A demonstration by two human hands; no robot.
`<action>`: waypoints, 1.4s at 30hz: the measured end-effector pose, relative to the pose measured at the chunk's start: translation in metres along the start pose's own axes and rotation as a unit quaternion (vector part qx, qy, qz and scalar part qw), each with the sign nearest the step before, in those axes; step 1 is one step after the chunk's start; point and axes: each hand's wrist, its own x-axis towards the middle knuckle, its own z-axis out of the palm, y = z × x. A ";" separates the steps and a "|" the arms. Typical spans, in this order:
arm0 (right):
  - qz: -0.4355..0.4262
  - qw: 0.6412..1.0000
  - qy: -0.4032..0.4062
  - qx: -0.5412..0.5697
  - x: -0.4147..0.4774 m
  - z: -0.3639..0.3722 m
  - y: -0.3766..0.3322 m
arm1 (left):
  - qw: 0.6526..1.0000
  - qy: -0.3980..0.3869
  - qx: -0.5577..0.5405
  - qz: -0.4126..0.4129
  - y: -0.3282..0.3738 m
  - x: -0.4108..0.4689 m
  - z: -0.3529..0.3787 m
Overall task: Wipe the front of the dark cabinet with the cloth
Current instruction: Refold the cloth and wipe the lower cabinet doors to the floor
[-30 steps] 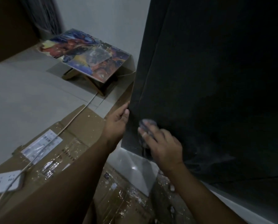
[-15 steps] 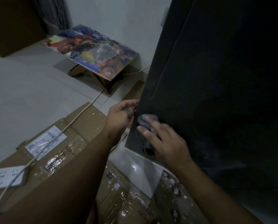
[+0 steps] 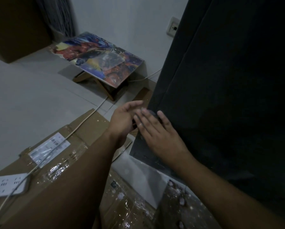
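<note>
The dark cabinet (image 3: pixel 221 96) fills the right half of the frame, and its front face runs down to a lower corner near the centre. The right hand (image 3: pixel 156 134) lies flat on that face, close to its left edge and just above the corner; its fingers are straight and slightly spread, pressing the cloth (image 3: pixel 153 113) against the panel rather than curling round it; only 1 small grey patch of cloth shows, between 2 fingertips, and the rest is hidden under the hand. The left hand (image 3: pixel 123 118) sits just left of the right one, at the cabinet's edge; its fingers are loosely extended and hold nothing; whether its fingertips touch the edge I cannot tell.

Flattened cardboard (image 3: pixel 85 133) speckled with pale flecks covers the floor across the lower left; a white label (image 3: pixel 49 148) is stuck on it. A white power strip (image 3: pixel 6 184) lies at the lower left edge of the frame; a pale cable (image 3: pixel 83 122) runs diagonally over the cardboard toward the centre. A low table (image 3: pixel 98 58) with a colourful top stands in the upper middle, near the pale wall; a wall socket (image 3: pixel 172 28) shows at the top, just left of the cabinet.
</note>
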 end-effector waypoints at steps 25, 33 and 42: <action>-0.131 0.987 -0.094 -0.007 -0.041 0.031 -0.004 | 0.982 -0.053 0.125 0.130 -0.055 -0.011 0.007; -0.178 0.954 -0.235 0.046 -0.038 0.075 -0.054 | 0.972 -0.020 0.184 0.147 -0.095 0.012 0.008; -0.237 0.949 -0.207 -0.033 -0.023 0.106 -0.093 | 0.976 -0.011 0.177 0.124 -0.128 0.019 -0.004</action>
